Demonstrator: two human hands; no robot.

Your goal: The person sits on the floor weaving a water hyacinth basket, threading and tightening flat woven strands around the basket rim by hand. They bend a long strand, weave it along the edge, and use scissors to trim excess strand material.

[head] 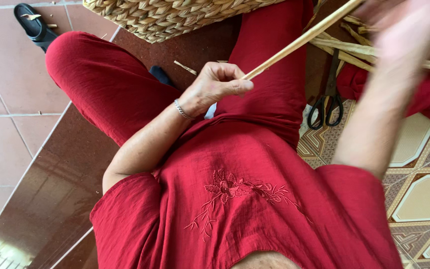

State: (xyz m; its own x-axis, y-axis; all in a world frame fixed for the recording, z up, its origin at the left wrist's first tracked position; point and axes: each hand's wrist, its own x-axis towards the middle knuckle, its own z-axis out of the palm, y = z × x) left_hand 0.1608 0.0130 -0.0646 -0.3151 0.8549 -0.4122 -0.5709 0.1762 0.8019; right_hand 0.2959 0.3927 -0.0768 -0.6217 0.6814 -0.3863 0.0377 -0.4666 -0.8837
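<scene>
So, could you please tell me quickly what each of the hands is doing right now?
Left hand: closed around the lower end of the pale reed strip.
Right hand: raised and motion-blurred; cannot tell whether it holds anything.

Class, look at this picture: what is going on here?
A person in red clothes sits on a tiled floor. The left hand grips one end of a long pale straw strand; the right hand, blurred, is at its far end. A woven basket, black scissors and a black sandal lie nearby.
</scene>
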